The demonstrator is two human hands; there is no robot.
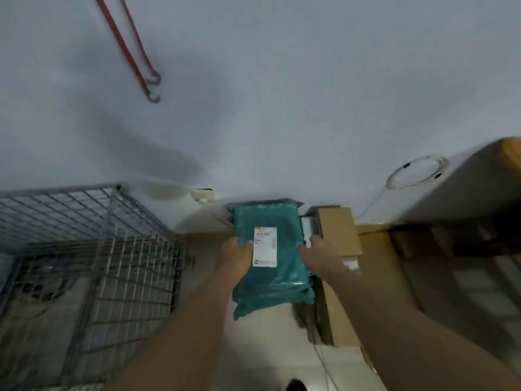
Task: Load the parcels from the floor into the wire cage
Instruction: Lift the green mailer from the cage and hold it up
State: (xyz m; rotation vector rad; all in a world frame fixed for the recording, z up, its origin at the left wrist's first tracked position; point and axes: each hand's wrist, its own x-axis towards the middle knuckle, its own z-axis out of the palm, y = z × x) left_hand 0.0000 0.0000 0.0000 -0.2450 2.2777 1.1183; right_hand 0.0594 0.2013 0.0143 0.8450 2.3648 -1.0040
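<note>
Grey wire-mesh cage stands left, top open to receive. My left hand and right hand clamp opposite edges of the teal plastic mailer parcel, supporting its floppy bulk above the brown cardboard boxes.
</note>
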